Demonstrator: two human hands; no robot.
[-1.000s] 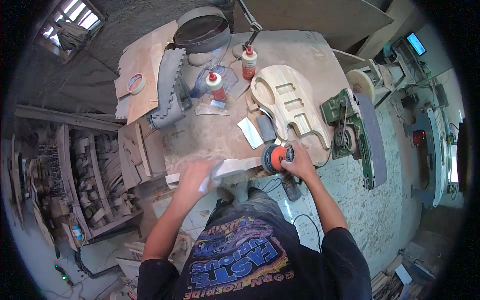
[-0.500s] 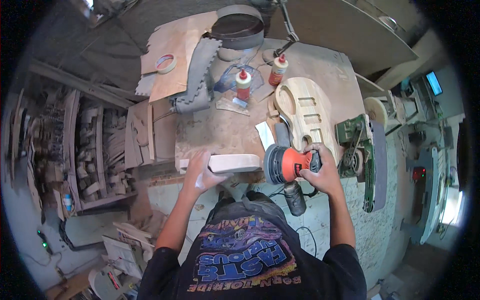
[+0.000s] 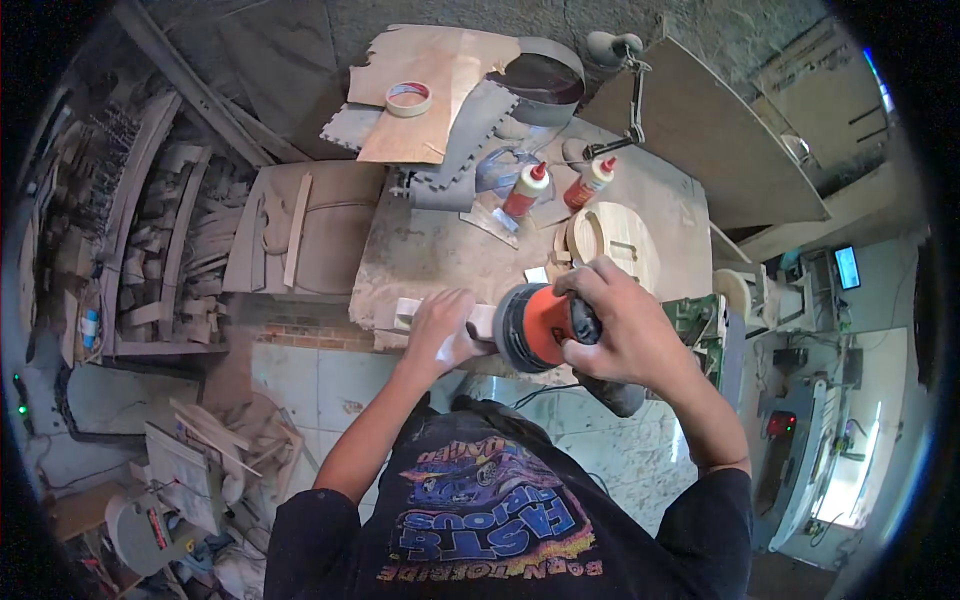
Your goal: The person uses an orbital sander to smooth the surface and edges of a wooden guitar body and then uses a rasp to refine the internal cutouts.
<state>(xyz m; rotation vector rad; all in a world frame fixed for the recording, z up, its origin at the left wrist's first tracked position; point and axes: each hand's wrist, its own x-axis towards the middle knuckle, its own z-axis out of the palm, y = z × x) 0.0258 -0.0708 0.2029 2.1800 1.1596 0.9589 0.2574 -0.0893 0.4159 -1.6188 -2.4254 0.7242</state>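
My left hand (image 3: 440, 328) is wrapped over a pale wooden block (image 3: 484, 318) at the bench's front edge, hiding its middle. In my right hand (image 3: 632, 322) is an orange and black orbital sander (image 3: 546, 322), turned on its side with its round pad facing left. The pad is at the block's right end, close to my left fingers; whether it presses on the wood I cannot tell. Beyond my right hand lies a light wooden guitar body (image 3: 640, 232) with carved hollows, partly hidden by that hand.
Two red-capped glue bottles (image 3: 525, 190) stand on the dusty workbench (image 3: 410, 250). Behind them are a tape roll (image 3: 408, 99) on a thin wooden sheet, grey foam mats (image 3: 465, 135) and a jointed lamp (image 3: 637, 100). A green machine (image 3: 692, 325) stands right; wood scraps (image 3: 190, 235) fill shelves left.
The sander has come left over the block's right end, nearer my left hand. My left hand now sits farther over the block. The whole view has shifted, with the bench tilted differently.
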